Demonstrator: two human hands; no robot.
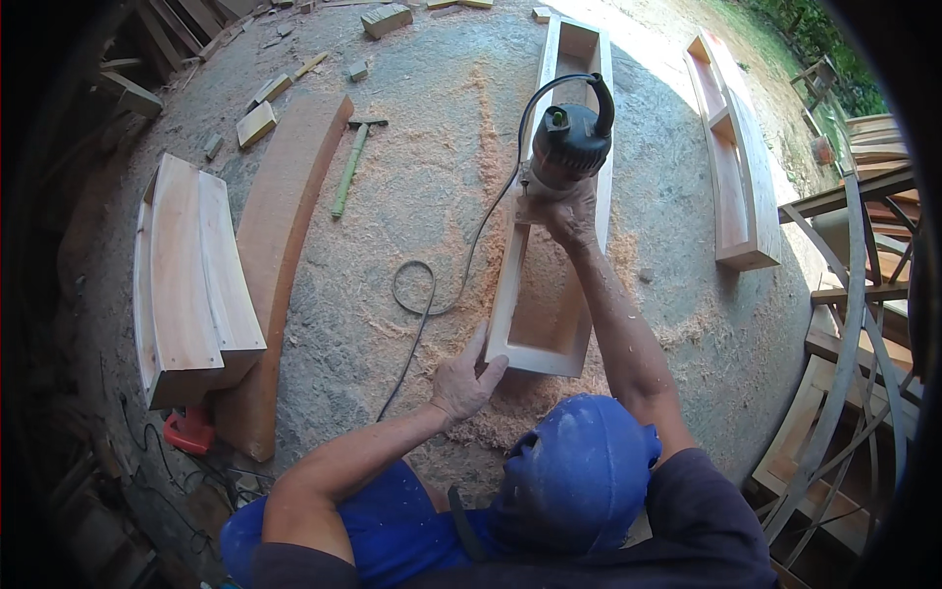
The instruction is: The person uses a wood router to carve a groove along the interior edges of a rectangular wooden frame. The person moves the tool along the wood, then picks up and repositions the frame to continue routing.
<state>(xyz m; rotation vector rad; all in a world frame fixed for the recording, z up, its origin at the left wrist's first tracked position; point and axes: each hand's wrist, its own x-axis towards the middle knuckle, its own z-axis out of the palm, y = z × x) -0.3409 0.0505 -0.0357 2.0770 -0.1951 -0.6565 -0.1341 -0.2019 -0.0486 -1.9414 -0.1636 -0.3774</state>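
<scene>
long wooden box [540, 361]: open-topped, on the shavings-strewn floor [339, 294].
power tool [574, 147]: black, over the box's middle stretch.
right hand [569, 211]: arm stretched forward, grasping the tool's lower body.
left hand [465, 385]: elbow bent, thumb spread, touching the near left corner; cannot tell if it grips.

I see a long, pale wooden box frame [507, 285], open side up. A black corded router [571, 149] stands near the frame's middle.
</scene>
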